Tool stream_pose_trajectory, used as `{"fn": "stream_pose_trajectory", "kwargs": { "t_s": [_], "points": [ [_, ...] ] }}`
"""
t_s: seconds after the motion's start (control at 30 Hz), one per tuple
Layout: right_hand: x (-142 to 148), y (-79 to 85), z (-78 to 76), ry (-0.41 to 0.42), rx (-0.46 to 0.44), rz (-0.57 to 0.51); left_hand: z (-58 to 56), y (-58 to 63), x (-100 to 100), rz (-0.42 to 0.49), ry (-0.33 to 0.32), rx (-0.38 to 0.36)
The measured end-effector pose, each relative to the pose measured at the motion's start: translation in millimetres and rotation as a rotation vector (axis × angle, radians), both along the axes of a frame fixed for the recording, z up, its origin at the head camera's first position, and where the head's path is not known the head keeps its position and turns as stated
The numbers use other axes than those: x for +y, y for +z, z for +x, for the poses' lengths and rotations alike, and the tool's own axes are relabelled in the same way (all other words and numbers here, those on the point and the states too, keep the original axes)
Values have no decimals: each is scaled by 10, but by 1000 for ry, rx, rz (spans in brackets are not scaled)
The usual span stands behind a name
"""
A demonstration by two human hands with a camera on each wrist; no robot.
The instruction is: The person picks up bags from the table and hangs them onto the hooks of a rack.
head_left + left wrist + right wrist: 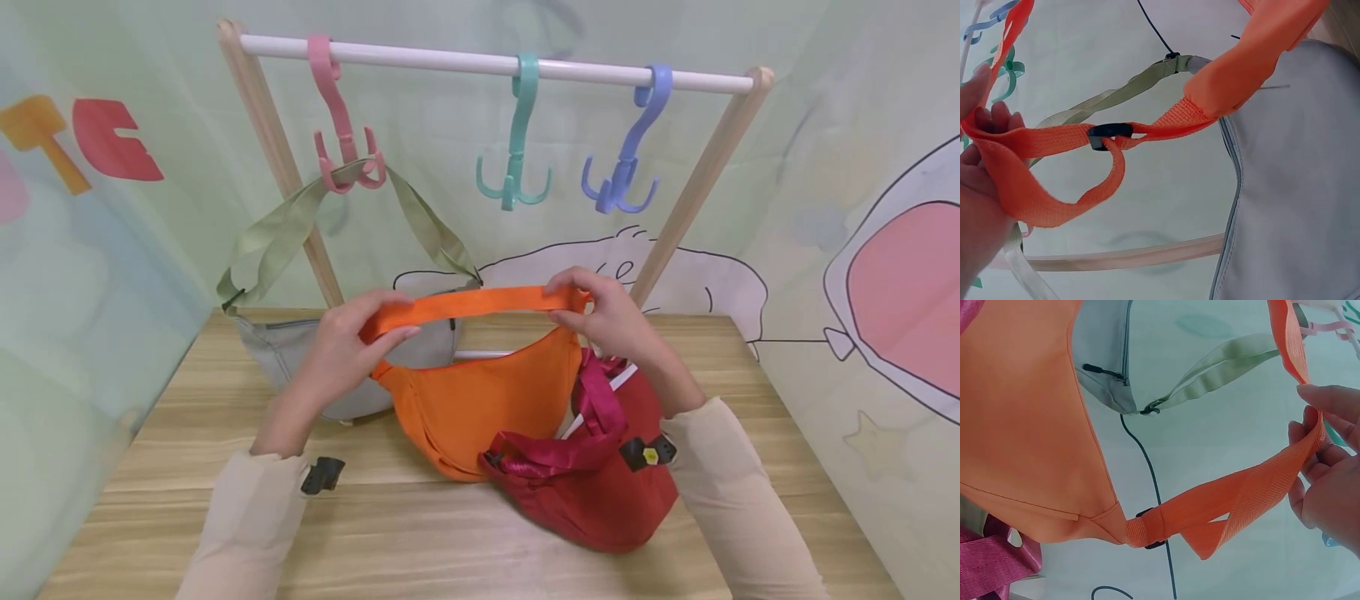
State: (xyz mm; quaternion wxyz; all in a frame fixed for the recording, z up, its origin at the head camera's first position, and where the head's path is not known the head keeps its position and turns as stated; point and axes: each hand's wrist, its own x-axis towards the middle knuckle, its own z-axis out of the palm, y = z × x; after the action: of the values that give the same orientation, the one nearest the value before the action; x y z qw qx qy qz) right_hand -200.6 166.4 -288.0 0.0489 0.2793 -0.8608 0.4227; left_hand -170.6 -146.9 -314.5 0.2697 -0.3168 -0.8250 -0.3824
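An orange waist bag hangs by its strap between both hands, in front of the rack. My left hand grips the strap's left end, thumb and fingers around the webbing; the left wrist view shows a black buckle close to that hand. At the strap's right end my right hand pinches it between thumb and fingers. Behind on the left, a grey bag hangs by its green strap from a pink hook. A red bag with a magenta strap lies on the table, partly overlapped by the orange one.
A white rail on wooden legs runs across the back. From it hang a teal hook and a blue hook, neither bearing a bag. The wood-grain table spreads beneath, and a printed curtain stands behind.
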Motion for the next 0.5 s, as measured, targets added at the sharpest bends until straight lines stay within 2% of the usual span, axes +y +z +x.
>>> {"fn": "stream_pose_trajectory", "kwargs": {
  "t_s": [0.2,0.5],
  "points": [
    [0,24,2,-20,-19,-2,-6,10,24,-8,20,-1],
    [6,57,-10,-36,23,-36,-24,52,66,-16,23,-2]
  ]
}}
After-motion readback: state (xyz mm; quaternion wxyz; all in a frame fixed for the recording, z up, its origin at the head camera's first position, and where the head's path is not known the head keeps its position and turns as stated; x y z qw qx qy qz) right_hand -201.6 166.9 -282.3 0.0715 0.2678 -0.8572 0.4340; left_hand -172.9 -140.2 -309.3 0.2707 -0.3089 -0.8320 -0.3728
